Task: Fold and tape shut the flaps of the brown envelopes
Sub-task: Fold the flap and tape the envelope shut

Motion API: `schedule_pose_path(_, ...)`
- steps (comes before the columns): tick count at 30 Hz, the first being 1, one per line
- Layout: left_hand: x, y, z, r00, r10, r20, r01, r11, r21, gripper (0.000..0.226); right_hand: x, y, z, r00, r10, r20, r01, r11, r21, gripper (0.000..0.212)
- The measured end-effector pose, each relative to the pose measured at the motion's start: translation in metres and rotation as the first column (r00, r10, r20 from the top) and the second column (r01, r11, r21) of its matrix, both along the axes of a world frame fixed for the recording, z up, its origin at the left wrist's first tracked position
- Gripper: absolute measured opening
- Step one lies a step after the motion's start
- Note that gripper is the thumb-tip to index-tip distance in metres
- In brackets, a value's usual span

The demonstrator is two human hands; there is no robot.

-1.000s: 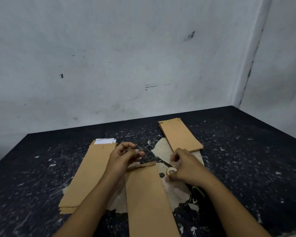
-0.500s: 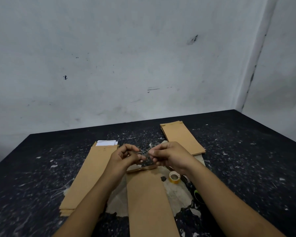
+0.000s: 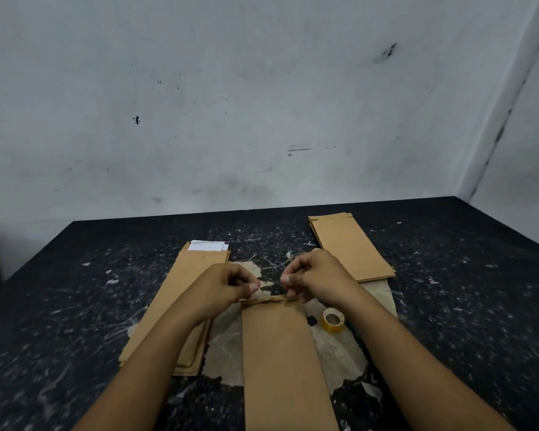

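Over the folded flap of the envelope (image 3: 280,353) lying mid-table (image 3: 464,290), we pinch a clear tape strip between left hand (image 3: 221,287) and right hand (image 3: 315,275), tape roll (image 3: 333,319) just beside the envelope.

On the dark tabletop (image 3: 75,306) a brown envelope (image 3: 280,362) lies lengthwise. At its far, folded flap (image 3: 266,299) the left hand (image 3: 224,287) and right hand (image 3: 311,278) pinch something too thin to make out. A tape roll (image 3: 333,319) sits just right of the envelope, one envelope stack (image 3: 181,306) left, another stack (image 3: 349,247) beyond right.
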State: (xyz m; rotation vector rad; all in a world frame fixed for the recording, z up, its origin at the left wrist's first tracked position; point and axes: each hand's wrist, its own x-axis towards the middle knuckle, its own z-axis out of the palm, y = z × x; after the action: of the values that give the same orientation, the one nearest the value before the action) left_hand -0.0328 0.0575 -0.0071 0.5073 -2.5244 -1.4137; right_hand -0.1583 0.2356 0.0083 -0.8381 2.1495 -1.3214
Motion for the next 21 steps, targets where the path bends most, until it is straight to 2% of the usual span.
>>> schedule_pose_path(2,-0.001,-0.001,-0.001,1.000,0.021,0.010,-0.020,0.996,-0.085,0.007,-0.002,-0.001,-0.002,1.000,-0.012,-0.028,0.012,1.000,0.018,0.004)
schedule_pose_path(4,-0.003,-0.001,-0.002,1.000,0.028,-0.002,-0.028,0.996,-0.088,0.010,-0.005,-0.002,-0.004,0.999,-0.023,-0.048,0.024,1.000,0.017,0.004)
schedule_pose_path(9,-0.006,-0.001,-0.003,0.997,0.069,-0.027,-0.068,0.997,0.019,0.018,-0.010,-0.004,-0.004,0.993,-0.045,0.109,0.047,0.999,-0.019,0.008)
schedule_pose_path(13,-0.006,0.001,-0.003,0.995,0.101,-0.014,-0.094,0.962,0.255,0.014,-0.013,-0.004,-0.005,0.980,-0.066,0.186,0.074,0.997,-0.038,0.010)
schedule_pose_path(16,-0.007,0.002,-0.002,0.987,0.158,0.036,-0.160,0.921,0.356,0.019,-0.015,-0.005,-0.007,0.978,-0.093,0.188,0.095,0.995,-0.003,0.007)
schedule_pose_path(19,-0.011,0.006,-0.004,0.975,0.189,0.118,-0.221,0.895,0.387,0.012,-0.015,-0.007,-0.012,0.973,-0.108,0.202,0.100,0.994,0.047,0.007)
schedule_pose_path(21,-0.013,0.009,-0.006,0.969,0.191,0.157,-0.235,0.906,0.353,0.008,-0.015,-0.009,-0.016,0.974,-0.116,0.195,0.100,0.991,0.089,0.010)
